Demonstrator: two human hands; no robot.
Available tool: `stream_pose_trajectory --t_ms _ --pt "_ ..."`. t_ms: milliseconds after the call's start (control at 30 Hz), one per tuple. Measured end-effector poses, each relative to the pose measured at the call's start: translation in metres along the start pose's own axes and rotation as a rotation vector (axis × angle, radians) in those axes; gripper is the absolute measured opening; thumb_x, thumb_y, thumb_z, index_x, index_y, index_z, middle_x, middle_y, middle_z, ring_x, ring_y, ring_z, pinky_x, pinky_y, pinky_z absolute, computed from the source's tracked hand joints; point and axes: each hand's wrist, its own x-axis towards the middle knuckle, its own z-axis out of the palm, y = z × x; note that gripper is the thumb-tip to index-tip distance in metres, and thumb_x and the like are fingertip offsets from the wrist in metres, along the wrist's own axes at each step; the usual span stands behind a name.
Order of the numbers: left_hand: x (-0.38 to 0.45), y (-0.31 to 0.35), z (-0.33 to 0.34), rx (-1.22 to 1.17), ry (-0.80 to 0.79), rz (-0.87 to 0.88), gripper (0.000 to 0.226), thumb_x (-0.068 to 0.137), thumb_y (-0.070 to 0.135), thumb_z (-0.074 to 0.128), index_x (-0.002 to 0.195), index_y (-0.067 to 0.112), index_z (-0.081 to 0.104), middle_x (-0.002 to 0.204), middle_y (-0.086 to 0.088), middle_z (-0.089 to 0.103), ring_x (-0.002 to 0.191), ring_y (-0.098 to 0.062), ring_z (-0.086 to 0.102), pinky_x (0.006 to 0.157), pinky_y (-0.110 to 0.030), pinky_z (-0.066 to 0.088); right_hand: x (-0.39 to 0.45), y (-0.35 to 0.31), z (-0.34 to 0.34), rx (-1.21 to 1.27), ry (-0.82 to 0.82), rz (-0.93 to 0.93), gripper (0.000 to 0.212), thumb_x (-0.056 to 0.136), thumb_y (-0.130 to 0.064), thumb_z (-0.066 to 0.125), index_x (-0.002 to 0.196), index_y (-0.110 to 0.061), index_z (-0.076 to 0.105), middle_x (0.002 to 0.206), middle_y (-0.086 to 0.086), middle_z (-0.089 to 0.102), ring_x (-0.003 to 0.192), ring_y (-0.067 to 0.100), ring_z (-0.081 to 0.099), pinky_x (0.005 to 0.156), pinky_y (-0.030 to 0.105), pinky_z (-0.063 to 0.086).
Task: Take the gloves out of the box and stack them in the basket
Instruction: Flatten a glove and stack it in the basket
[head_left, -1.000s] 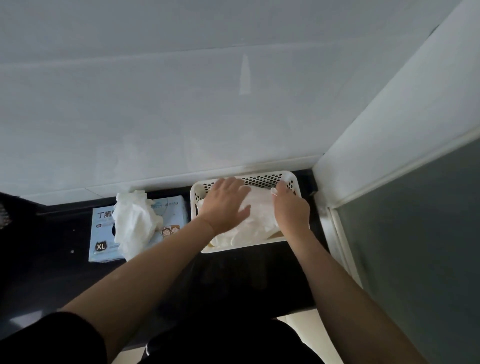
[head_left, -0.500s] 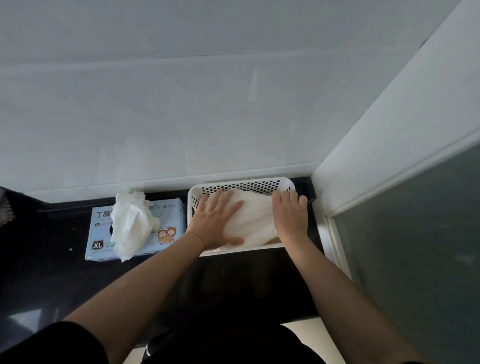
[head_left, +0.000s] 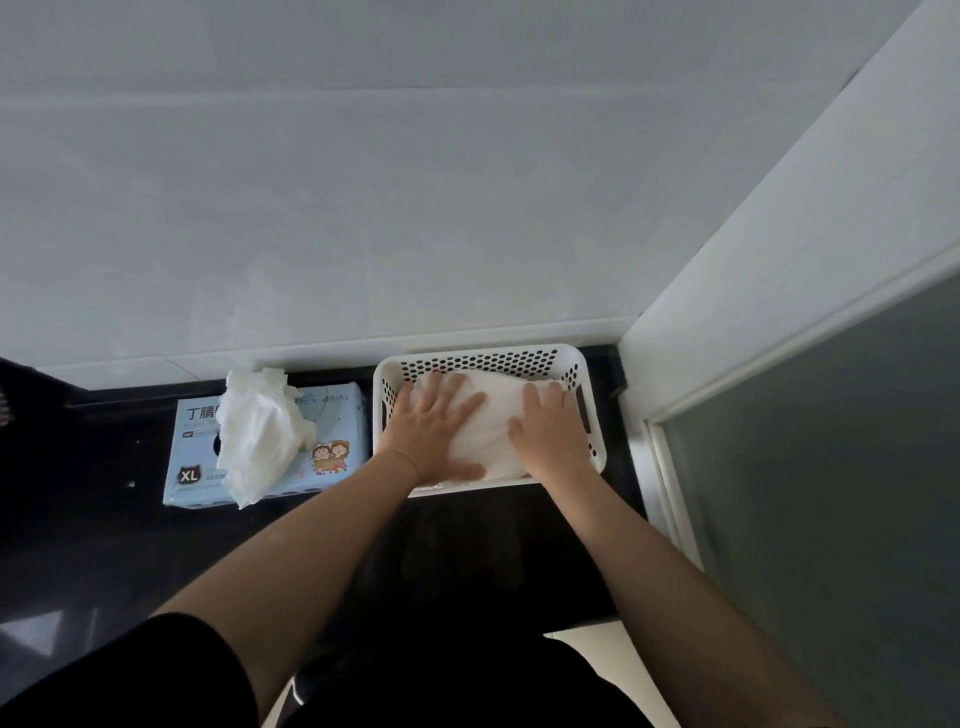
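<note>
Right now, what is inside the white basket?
The basket holds a pile of white gloves, with the left hand and right hand pressed flat on top. The hands and gloves cover the basket floor, so the number of gloves is unclear.

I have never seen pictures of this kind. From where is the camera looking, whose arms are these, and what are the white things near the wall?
There is no machine here. The camera sits on a person's head and looks forward and down, so the two bare arms coming up from the bottom edge are that person's own.

On the dark counter, against the pale wall, stands a white basket with holes in its sides. Inside it lies a pile of white gloves. The left hand and the right hand both lie flat on that pile with straight fingers. They press it down and grip nothing.

To the left of the basket lies a light blue glove box marked XL. A crumpled white glove sticks out of its opening.

To the right is a white frame with a grey panel.
</note>
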Motion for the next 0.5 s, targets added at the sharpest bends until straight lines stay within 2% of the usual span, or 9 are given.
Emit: stream_pose_trajectory --t_ms 133,233,333,400,500 --pt "0.001 0.002 -0.002 0.013 -0.02 -0.007 0.103 0.077 0.087 0.034 0.154 0.038 -0.015 0.164 -0.003 -0.019 0.15 -0.033 -0.016 0.118 -0.059 -0.001 -0.005 -0.003 -0.004 0.097 -0.035 0.065 0.051 0.098 -0.024 0.045 0.146 -0.015 0.03 0.15 0.019 0.025 0.138 0.032 0.026 0.105 0.039 0.039" --pt "-0.006 0.0 -0.012 -0.043 0.053 0.018 0.1 0.078 0.088 0.028 0.155 0.036 -0.008 0.165 -0.001 -0.014 0.151 -0.029 -0.012 0.119 -0.059 -0.003 -0.009 -0.014 -0.016 0.066 0.06 0.089 0.049 0.096 -0.02 0.047 0.143 -0.013 0.035 0.148 0.02 0.031 0.137 0.034 0.03 0.108 0.041 0.035" --pt "-0.025 -0.013 -0.024 -0.182 0.292 -0.008 0.083 0.087 0.077 0.022 0.156 0.032 0.016 0.164 0.0 0.011 0.152 -0.026 0.006 0.12 -0.056 0.001 -0.014 -0.035 -0.031 0.093 0.227 0.058 0.038 0.094 -0.02 0.05 0.13 -0.01 0.048 0.136 0.016 0.045 0.124 0.031 0.044 0.099 0.041 0.039" --pt "-0.042 -0.031 -0.029 -0.265 0.44 -0.08 0.065 0.093 0.059 0.037 0.149 0.026 0.035 0.157 -0.003 0.031 0.147 -0.027 0.023 0.119 -0.054 0.011 -0.016 -0.058 -0.037 0.196 0.303 0.001 0.028 0.092 -0.017 0.051 0.118 -0.007 0.054 0.122 0.014 0.051 0.112 0.029 0.049 0.089 0.04 0.045" --pt "-0.073 -0.065 -0.031 -0.363 0.61 -0.232 0.043 0.084 0.029 0.062 0.124 0.017 0.059 0.131 -0.007 0.055 0.124 -0.03 0.049 0.108 -0.048 0.032 -0.017 -0.105 -0.04 0.315 0.319 -0.131 0.017 0.091 -0.013 0.054 0.106 -0.006 0.059 0.106 0.011 0.056 0.1 0.027 0.053 0.081 0.039 0.048"
